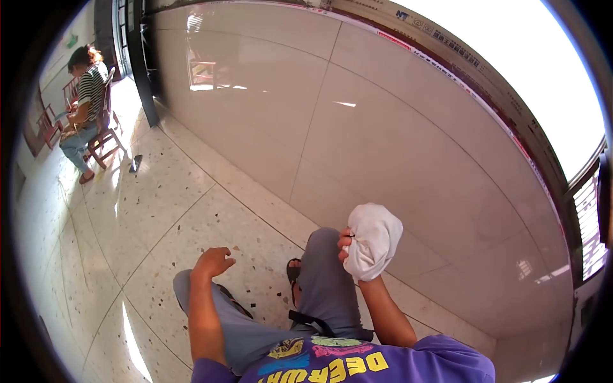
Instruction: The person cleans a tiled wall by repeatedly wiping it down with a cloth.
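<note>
Gripping a bunched white cloth, the right hand sits above and just beside the right knee, in front of the tiled wall. Its fingers curl closed on the left edge of the cloth; the bundle hides most of the palm and the thumb, so I cannot tell how those lie. The cloth is rounded at the top and folded in toward the fingers.

The left hand hangs near the left knee, its fingers loosely bent, with a narrow gap between thumb and forefinger. The left forearm passes over the left thigh; whether the 2 touch, I cannot tell.

The wearer has a purple T-shirt with yellow lettering, gray trousers and 2 dark sandals, set on a speckled terrazzo floor.

Above the wall, printed cardboard lines the sill of a bright window. Well apart, at the upper left, 1 person in a striped top sits on a wooden chair, a flat dark object on the floor nearby.
</note>
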A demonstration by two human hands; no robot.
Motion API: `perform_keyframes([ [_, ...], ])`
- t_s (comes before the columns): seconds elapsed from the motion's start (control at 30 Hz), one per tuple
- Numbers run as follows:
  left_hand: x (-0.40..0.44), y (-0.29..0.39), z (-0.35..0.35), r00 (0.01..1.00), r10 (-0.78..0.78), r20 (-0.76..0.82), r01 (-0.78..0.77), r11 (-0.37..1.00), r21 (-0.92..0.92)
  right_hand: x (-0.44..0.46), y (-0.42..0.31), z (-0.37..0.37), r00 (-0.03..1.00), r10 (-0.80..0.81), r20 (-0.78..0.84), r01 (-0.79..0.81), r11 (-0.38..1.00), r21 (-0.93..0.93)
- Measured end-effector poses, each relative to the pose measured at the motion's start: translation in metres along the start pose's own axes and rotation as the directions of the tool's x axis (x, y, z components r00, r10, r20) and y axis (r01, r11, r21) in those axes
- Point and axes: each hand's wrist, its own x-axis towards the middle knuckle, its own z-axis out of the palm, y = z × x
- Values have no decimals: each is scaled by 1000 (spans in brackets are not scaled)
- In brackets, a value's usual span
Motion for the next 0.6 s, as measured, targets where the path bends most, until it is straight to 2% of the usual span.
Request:
perform_keyframes([
  [0.1, 2, -3, 5, 999, 37, 2, -37, 998, 41, 12, -8, -12, 998, 29, -51, -32, 998, -60],
  [0.2, 0, 9, 0, 1000, -16, 26, 15, 999, 37, 27, -17, -35, 997, 7, -77, -21, 982, -187],
  [0.27, 3, 8, 0, 1000, -17, 17, 17, 999, 35, 38, -19, -59, 990, 134, 41, -136, 990, 33],
  [0.33, 6, 4, 2, 1000, -20, -5, 21, 999, 30, 42, -8, -47, 959, 254, 126, -281, 911, 300],
  [0.37, 7, 5, 4, 1000, -18, -21, 18, 999, 29, 45, -10, -52, 945, 271, 182, -314, 910, 273],
  [0.5, 3, 22, 3, 992, -25, -123, 24, 1000, -7, 56, -1, -59, 986, 102, 129, -95, 994, -54],
  [0.6, 8, 45, 8, 970, 50, -238, -103, 971, -217, 65, 8, -74, 998, -12, 68, 30, 963, -270],
])
